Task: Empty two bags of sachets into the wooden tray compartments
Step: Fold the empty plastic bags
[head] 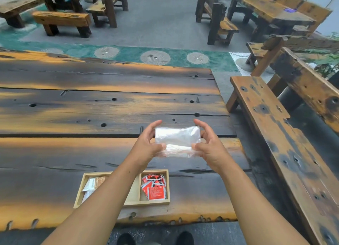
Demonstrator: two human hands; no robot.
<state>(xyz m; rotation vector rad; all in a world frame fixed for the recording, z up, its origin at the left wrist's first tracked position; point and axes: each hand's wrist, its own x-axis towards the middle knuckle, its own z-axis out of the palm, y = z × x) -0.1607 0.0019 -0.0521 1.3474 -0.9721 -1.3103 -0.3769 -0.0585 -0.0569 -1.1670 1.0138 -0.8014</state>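
A clear plastic bag (pixel 177 140) is held up over the table between both hands; it looks flat and see-through, with no sachets visible inside. My left hand (pixel 149 143) pinches its left edge and my right hand (pixel 208 145) pinches its right edge. Nearer to me, a wooden tray (pixel 134 193) lies on the table. Red sachets (pixel 155 188) fill its right compartment. Brown and white sachets (pixel 92 185) lie in its left compartment, partly hidden by my left forearm. The middle compartment is mostly covered by that arm.
The tray rests on a dark, weathered plank table (pixel 91 107) near its front edge. A wooden bench (pixel 275 134) runs along the right side. More tables and benches stand farther back. My shoes show below the table edge.
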